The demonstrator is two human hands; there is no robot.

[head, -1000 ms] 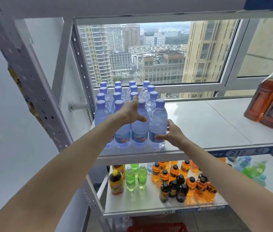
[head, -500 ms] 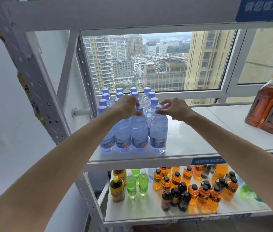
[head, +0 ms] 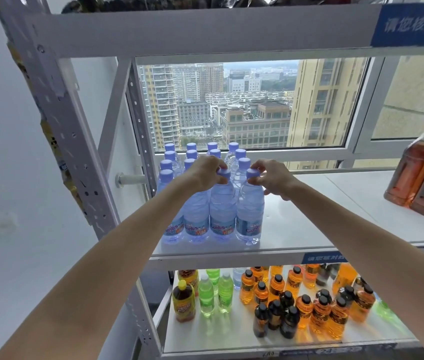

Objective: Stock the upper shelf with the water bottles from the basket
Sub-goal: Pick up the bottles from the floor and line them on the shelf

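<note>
Clear plastic water bottles with lilac caps (head: 207, 201) stand in tight rows at the white upper shelf's (head: 296, 229) left end. The left hand (head: 205, 170) and right hand (head: 270, 178) each pinch a front bottle's cap with curled fingers, probably squaring the row. No basket is visible.

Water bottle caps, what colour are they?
Light purple-blue caps, clearest in the head view.
</note>
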